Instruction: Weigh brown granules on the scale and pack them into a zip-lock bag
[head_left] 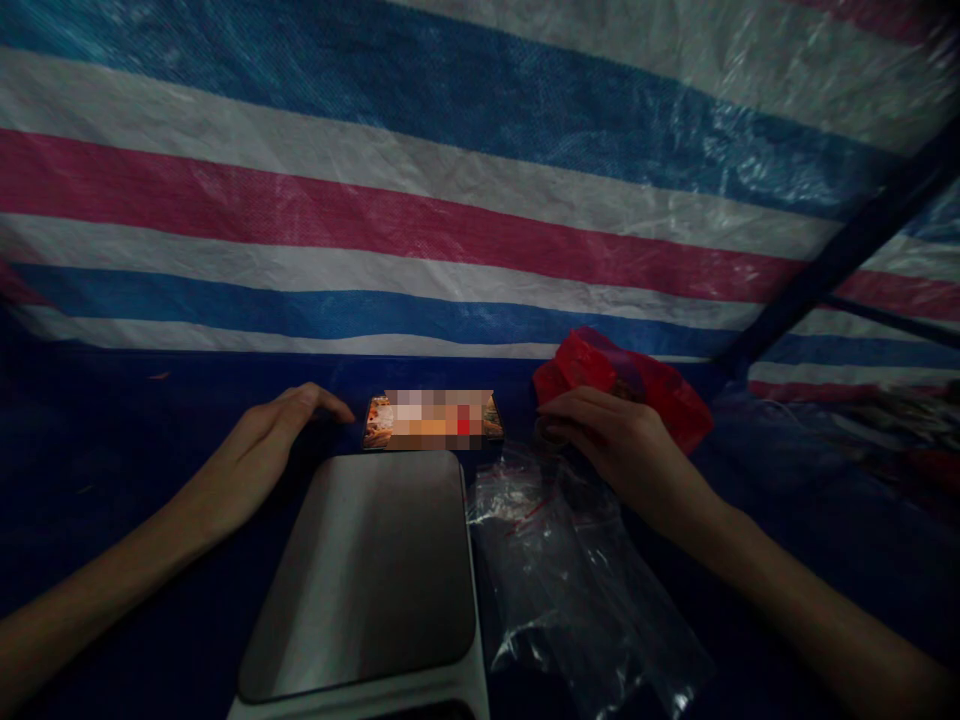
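My left hand (281,430) rests low over the blue surface, its fingers stretched toward a lit phone (431,420) lying on its side, with a small gap between them. Nothing shows in that hand. My right hand (619,430) is closed in front of a red plastic bag (660,390), fingers and thumb brought together. A small rounded thing shows dimly at its fingertips, too dark to name. Below that hand lie clear zip bags (555,570). A flat scale with a metal plate (375,570) stands between my forearms, just in front of the phone.
A striped tarp (420,220) in blue, white and red hangs behind the blue surface (150,400). At the right a dark pole (847,240) slants up across the tarp. Some dark, jumbled items (892,430) lie at the right edge, hard to make out.
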